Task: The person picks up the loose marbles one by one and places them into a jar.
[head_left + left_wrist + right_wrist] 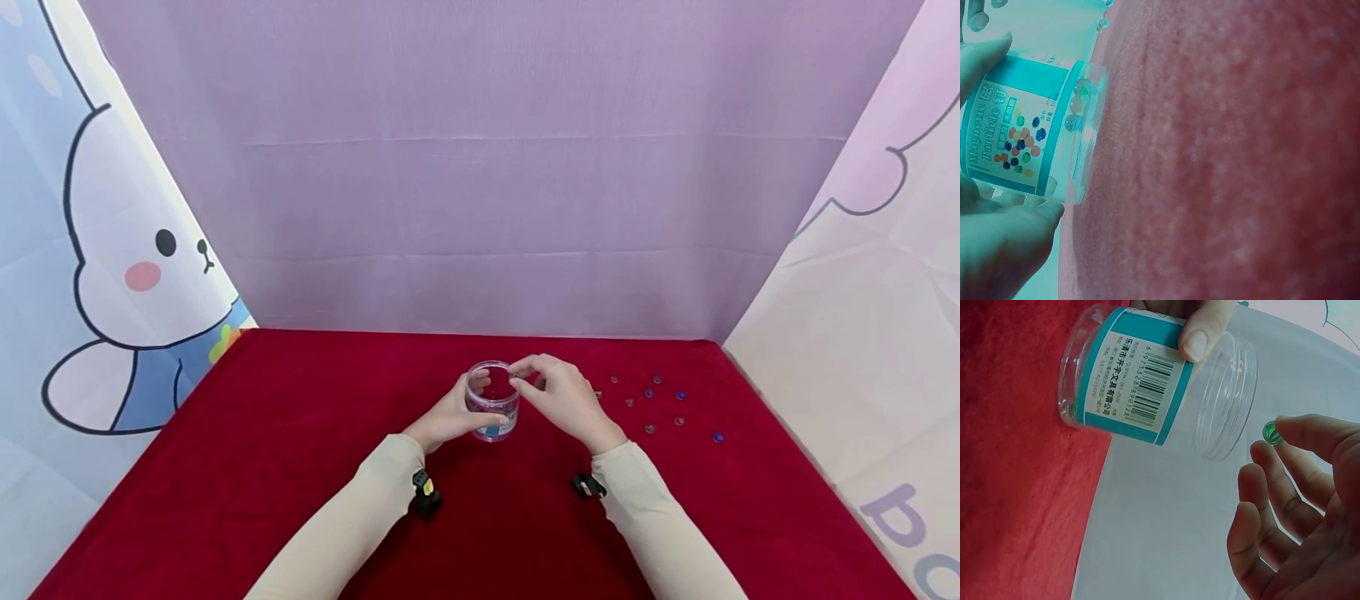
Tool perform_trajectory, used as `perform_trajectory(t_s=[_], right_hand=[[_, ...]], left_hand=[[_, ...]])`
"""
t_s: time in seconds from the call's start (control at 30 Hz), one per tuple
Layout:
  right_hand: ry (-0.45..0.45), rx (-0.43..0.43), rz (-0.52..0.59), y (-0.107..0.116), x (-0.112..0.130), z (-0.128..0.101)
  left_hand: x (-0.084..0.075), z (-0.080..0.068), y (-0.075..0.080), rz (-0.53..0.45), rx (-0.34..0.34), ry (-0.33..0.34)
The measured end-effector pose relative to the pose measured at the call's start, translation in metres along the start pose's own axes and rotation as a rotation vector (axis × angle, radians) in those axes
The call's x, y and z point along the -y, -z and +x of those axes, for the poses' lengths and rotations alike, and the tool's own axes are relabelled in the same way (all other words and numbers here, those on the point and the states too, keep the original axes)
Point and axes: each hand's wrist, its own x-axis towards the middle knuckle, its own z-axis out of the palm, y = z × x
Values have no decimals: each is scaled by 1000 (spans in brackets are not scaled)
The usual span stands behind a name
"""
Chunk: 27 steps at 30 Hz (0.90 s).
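Clear plastic jar with teal label stands mid-counter on red cloth, few beads inside at bottom. Left hand wraps fingers round jar wall. Right hand pinches green bead at fingertips, just beside jar mouth. Loose beads scattered on cloth, right of hands.

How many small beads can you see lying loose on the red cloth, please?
9 loose beads lie scattered on the red cloth beside the right hand; that hand may hide others.
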Motion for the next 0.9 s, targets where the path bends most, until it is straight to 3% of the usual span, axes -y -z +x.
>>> perform_trajectory(t_s=[0.9], right_hand=[[24, 33, 13, -3, 0, 0]], left_hand=[[-1, -1, -1, 3, 5, -5]])
